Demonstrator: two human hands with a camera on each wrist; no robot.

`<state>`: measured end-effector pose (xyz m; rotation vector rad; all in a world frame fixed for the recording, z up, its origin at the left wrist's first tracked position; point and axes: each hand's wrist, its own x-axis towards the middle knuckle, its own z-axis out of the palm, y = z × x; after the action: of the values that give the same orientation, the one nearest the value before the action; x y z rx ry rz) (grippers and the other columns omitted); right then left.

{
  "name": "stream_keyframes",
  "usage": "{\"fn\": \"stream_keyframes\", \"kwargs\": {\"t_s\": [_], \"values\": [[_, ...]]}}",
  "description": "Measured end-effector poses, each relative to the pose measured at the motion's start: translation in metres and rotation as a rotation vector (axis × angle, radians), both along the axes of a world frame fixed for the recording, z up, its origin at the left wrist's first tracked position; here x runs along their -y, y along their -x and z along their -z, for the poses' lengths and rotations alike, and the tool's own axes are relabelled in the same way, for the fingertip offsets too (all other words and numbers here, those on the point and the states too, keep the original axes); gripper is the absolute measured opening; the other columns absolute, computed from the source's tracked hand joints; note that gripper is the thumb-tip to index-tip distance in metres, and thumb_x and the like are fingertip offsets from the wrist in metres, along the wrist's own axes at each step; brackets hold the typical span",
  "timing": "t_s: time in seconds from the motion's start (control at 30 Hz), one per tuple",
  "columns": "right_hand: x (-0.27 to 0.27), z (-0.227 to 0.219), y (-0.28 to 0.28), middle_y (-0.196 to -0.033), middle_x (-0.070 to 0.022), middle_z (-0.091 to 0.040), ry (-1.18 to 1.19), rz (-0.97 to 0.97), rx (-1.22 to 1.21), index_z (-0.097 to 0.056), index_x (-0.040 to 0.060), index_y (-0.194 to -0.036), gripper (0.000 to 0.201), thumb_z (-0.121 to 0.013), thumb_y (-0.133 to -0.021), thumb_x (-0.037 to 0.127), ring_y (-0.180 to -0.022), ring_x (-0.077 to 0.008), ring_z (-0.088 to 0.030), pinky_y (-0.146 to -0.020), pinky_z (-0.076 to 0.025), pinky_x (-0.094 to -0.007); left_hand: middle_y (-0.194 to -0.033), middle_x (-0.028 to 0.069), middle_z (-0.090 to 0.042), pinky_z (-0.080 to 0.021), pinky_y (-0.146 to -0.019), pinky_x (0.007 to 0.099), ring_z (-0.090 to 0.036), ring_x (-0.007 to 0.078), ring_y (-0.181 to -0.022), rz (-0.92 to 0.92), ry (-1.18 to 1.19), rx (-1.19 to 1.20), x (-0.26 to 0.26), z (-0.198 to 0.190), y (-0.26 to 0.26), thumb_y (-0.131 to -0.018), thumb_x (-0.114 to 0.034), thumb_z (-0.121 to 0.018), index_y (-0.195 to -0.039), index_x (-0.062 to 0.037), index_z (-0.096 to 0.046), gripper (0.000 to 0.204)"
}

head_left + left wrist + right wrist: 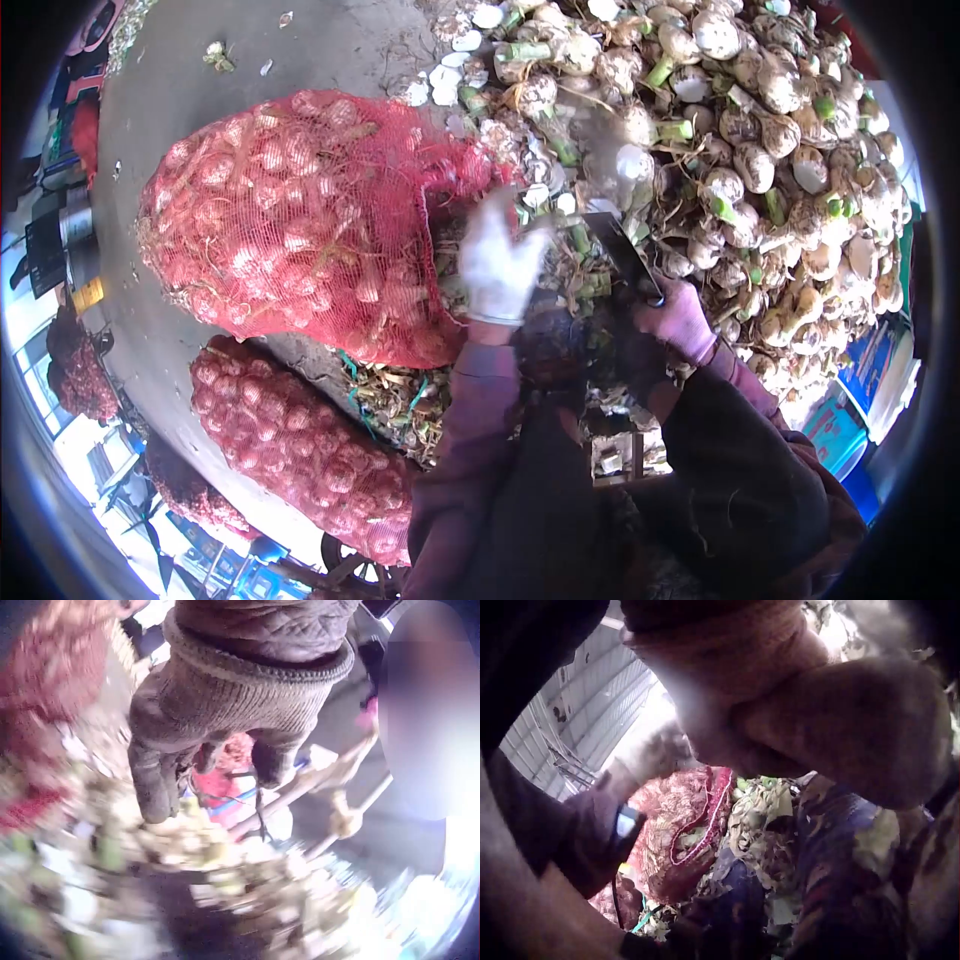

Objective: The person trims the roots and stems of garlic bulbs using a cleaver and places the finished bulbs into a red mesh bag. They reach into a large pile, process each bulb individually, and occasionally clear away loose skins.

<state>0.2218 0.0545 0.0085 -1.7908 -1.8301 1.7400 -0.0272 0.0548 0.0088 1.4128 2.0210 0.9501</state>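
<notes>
In the head view my gloved left hand (500,262) is at the mouth of a large red mesh bag (300,225) full of bulbs, fingers spread and nothing seen between them. The left wrist view shows that glove (217,720) with fingers pointing down, blurred peelings below. My right hand (680,320) grips the handle of a dark flat blade (622,252), which points up and left over cut stems. Close to the lens in the right wrist view, the right hand (817,720) hides the blade.
A big heap of bulbs with stems (770,150) fills the right side. A second filled mesh bag (300,440) lies at lower left. Leaves and peelings (395,400) cover the ground between the bags and my legs. White root discs (445,80) lie near the top.
</notes>
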Motion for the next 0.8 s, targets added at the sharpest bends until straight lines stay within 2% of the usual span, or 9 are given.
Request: {"fn": "stream_keyframes", "kwargs": {"t_s": [0.03,0.07,0.2,0.3,0.4,0.47,0.53,0.7,0.8], "values": [[0.002,0.002,-0.001,-0.067,-0.0148,-0.062,-0.047,-0.033,0.023,-0.063,0.0085,-0.099,0.035,-0.064,-0.065,0.019,-0.062,-0.0269,-0.064,-0.059,-0.05,-0.0352,-0.105,0.0192,-0.059,-0.049,-0.077,0.0379,-0.061,0.0286,-0.089,-0.13,0.181,0.019,0.021,0.012,0.01,-0.075,-0.018,-0.068,-0.114,-0.0012,-0.052,0.045],[0.0,0.004,-0.002,-0.068,-0.0151,-0.063,-0.101,-0.067,0.046,-0.063,0.009,-0.102,0.039,-0.065,-0.065,0.02,-0.062,-0.0275,-0.064,-0.06,-0.05,-0.0356,-0.1,0.0184,-0.059,-0.046,-0.081,0.0414,-0.056,0.0314,-0.095,-0.202,0.249,-0.236,0.043,0.027,0.018,-0.074,-0.019,-0.067,-0.113,-0.0026,-0.052,0.044],[0.003,0.003,0.005,-0.061,-0.0159,-0.058,-0.151,-0.104,0.114,-0.063,0.0054,-0.097,0.037,-0.065,-0.063,0.021,-0.054,-0.026,-0.059,-0.056,-0.047,-0.0361,-0.102,0.0156,-0.053,-0.043,-0.085,0.0404,-0.048,0.0324,-0.101,0.01,0.536,-0.801,0.078,0.007,0.039,-0.067,-0.021,-0.068,-0.106,-0.006,-0.052,0.046],[0.002,0.004,0.005,-0.061,-0.0157,-0.058,-0.169,-0.106,0.103,-0.063,0.0046,-0.102,0.042,-0.065,-0.064,0.022,-0.055,-0.0273,-0.059,-0.056,-0.047,-0.0357,-0.108,0.0156,-0.051,-0.043,-0.086,0.041,-0.046,0.0332,-0.106,-0.066,0.759,-0.974,0.082,0.001,0.041,-0.067,-0.02,-0.068,-0.106,-0.0073,-0.052,0.044],[-0.002,0.0,0.007,-0.065,-0.0172,-0.061,-0.108,-0.114,0.155,-0.062,0.008,-0.103,0.041,-0.064,-0.065,0.023,-0.062,-0.0313,-0.062,-0.059,-0.049,-0.0381,-0.111,0.0166,-0.05,-0.043,-0.086,0.042,-0.046,0.0346,-0.108,-0.083,0.722,-0.964,0.093,-0.001,0.054,-0.068,-0.021,-0.069,-0.106,-0.0079,-0.052,0.044],[-0.002,-0.001,0.006,-0.069,-0.0185,-0.063,-0.05,-0.11,0.185,-0.063,0.0116,-0.103,0.038,-0.064,-0.066,0.024,-0.068,-0.0351,-0.063,-0.061,-0.051,-0.0408,-0.111,0.0175,-0.049,-0.043,-0.086,0.0432,-0.047,0.0364,-0.105,-0.159,0.931,-0.863,0.1,-0.001,0.068,-0.07,-0.022,-0.067,-0.11,-0.0074,-0.052,0.045],[-0.002,0.002,0.005,-0.068,-0.018,-0.063,-0.086,-0.127,0.185,-0.062,0.0126,-0.102,0.037,-0.063,-0.066,0.023,-0.067,-0.0351,-0.063,-0.06,-0.052,-0.0405,-0.111,0.0187,-0.051,-0.042,-0.088,0.0448,-0.047,0.0374,-0.103,-0.252,0.747,-0.863,0.117,0.008,0.081,-0.07,-0.02,-0.066,-0.115,-0.006,-0.052,0.049],[-0.003,0.002,0.002,-0.067,-0.0186,-0.062,-0.097,-0.134,0.169,-0.062,0.0119,-0.1,0.036,-0.063,-0.066,0.022,-0.066,-0.0353,-0.063,-0.06,-0.052,-0.0401,-0.11,0.0248,-0.049,-0.043,-0.086,0.0465,-0.048,0.04,-0.101,-0.292,0.73,-0.915,0.119,0.008,0.094,-0.073,-0.021,-0.061,-0.12,-0.0056,-0.048,0.051],[-0.003,0.004,0.0,-0.067,-0.0189,-0.062,-0.104,-0.109,0.135,-0.062,0.0116,-0.099,0.035,-0.063,-0.066,0.021,-0.064,-0.0355,-0.063,-0.059,-0.051,-0.0405,-0.116,0.0258,-0.046,-0.043,-0.086,0.0459,-0.049,0.0404,-0.103,-0.354,0.957,-0.771,0.11,-0.001,0.101,-0.075,-0.021,-0.061,-0.124,-0.0038,-0.044,0.055]]}}
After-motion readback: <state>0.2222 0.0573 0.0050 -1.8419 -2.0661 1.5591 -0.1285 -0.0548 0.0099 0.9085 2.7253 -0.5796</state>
